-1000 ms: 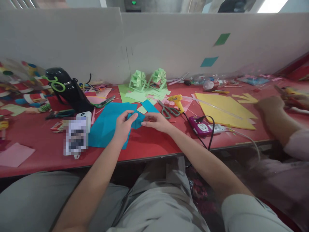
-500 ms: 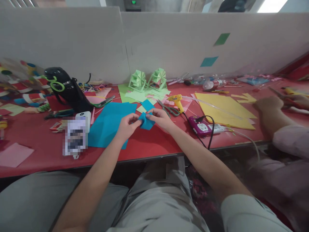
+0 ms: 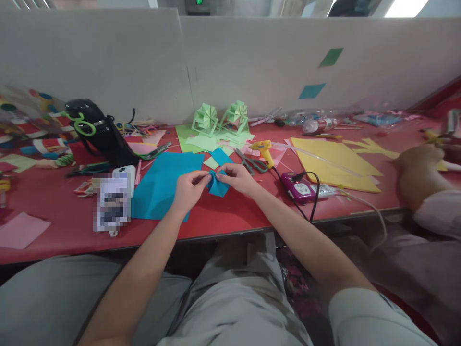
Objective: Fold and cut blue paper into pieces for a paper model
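Note:
Between my two hands is a small folded piece of blue paper (image 3: 218,187), held up above the red table. My left hand (image 3: 190,188) pinches its left side with thumb and fingers. My right hand (image 3: 239,179) pinches the upper right side, and the fingertips of both hands nearly meet. Large blue paper sheets (image 3: 162,185) lie flat beside and behind my left hand. Just beyond my hands lies a small blue paper square (image 3: 220,156). Scissors (image 3: 254,163) rest past my right hand.
A yellow glue gun (image 3: 264,151) and a purple power socket (image 3: 297,187) with cords lie right of my hands, near yellow paper (image 3: 334,166). Green paper wheels (image 3: 237,114) stand behind. A black bottle (image 3: 101,132) and a phone (image 3: 113,199) are left. A co-worker's hand (image 3: 419,158) is far right.
The folded blue paper has turned slightly in my fingers, its lower part now hanging lower. My right hand has shifted a little left. The co-worker's hand at far right has moved rightward.

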Available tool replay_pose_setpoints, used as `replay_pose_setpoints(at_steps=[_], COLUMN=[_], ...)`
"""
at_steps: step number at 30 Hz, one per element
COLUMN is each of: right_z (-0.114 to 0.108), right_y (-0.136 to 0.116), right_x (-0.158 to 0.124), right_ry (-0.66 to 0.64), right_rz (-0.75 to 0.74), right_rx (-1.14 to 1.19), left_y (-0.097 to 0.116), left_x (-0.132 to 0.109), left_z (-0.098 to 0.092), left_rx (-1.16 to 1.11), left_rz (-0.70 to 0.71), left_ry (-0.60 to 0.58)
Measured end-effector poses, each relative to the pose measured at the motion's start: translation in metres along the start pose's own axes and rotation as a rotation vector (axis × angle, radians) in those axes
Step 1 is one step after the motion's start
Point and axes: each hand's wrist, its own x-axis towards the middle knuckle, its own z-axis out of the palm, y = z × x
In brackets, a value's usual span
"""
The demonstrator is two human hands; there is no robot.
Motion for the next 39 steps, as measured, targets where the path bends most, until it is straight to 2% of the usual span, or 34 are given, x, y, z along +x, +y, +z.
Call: replay_pose_setpoints(at_steps=[13, 22, 36, 39], right_z=[0.000, 0.000, 0.001, 0.003], right_y=[0.003, 0.009, 0.013, 0.011], right_x=[0.000, 0.002, 0.003, 0.003], right_ry=[-0.014, -0.030, -0.025, 0.038], right_rz=[-0.033, -0.059, -0.077, -0.111], right_rx=[-0.052, -0.071, -0.087, -0.091], left_y=[-0.004, 0.004, 0.003, 0.004], left_x=[0.001, -0.001, -0.001, -0.001], left_z=[0.000, -0.002, -0.003, -0.002], left_rx=[0.180, 0.282, 0.231, 0.222], left_rz=[0.072, 0.092, 0.103, 0.126], left_ry=[-0.037, -0.044, -0.027, 0.007])
